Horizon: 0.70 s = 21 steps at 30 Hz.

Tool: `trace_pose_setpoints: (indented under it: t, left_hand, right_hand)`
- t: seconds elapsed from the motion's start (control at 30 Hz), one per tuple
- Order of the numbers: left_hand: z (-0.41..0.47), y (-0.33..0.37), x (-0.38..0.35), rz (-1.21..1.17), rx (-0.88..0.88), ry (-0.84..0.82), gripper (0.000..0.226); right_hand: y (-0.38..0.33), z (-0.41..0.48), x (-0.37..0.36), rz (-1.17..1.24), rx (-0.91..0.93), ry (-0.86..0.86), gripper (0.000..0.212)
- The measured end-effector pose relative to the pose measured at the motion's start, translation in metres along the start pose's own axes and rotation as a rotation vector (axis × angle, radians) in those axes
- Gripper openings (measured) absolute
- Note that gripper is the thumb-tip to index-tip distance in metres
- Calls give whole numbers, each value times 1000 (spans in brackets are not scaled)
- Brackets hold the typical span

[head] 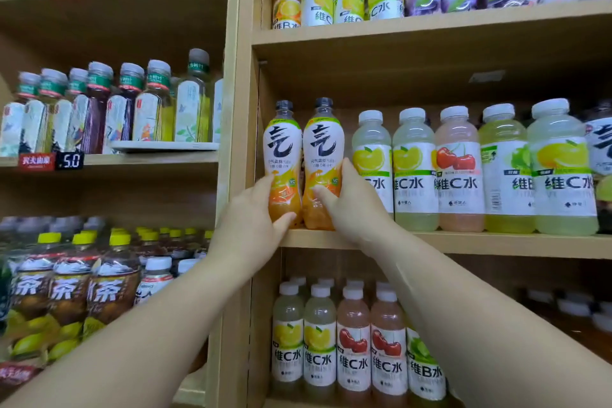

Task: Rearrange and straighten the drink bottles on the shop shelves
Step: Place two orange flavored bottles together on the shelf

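Now L hand (251,219) curls round left orange bottle (283,149), R hand (347,205) round right orange bottle (323,146); both smooth plastic, upright near wooden shelf (496,243) front edge. Side panel (260,142) just past L fingers; lemon bottle (372,142) tight beside R fingers.

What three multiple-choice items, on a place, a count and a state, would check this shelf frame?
1. Where do the two orange bottles stand?
A. left end of the middle shelf
B. top shelf
C. bottom shelf

2. How many cherry-label bottles show on that shelf?
A. none
B. one
C. three

3. What are the hands doing?
A. hanging free
B. each gripping one orange bottle
C. both on one bottle

Key:
A, they are leftmost on the middle board.
B, only one cherry label shows there.
B, the left hand wraps the left one and the right hand wraps the right one.
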<state>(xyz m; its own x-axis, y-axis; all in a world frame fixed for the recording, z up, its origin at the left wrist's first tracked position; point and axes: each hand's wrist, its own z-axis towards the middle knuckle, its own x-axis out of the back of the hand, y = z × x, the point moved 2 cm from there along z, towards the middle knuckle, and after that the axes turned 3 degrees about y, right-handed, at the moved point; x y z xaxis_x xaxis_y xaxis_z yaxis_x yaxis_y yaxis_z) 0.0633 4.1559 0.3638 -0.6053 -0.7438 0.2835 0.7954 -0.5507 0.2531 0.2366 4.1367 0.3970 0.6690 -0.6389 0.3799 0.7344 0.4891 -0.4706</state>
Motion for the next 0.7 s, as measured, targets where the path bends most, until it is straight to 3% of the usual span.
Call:
trace_pose_setpoints:
  t: [0.1,0.27,0.4,0.5,0.7]
  left_hand:
    - [-7,-1,-3,21,-51,43,73]
    - [-5,-1,2,77,-97,48,60]
    - [-2,-1,7,70,-125,4,55]
    - [1,0,6,-12,-58,-21,55]
    - [14,12,-9,64,124,-152,50]
  right_hand:
    - [0,1,-2,-107,-18,-5,61]
    - [9,-7,9,-289,81,87,40]
    - [15,-19,14,-286,319,94,64]
    - [17,-16,12,-332,346,33,61]
    - [4,4,-1,-459,285,-39,68]
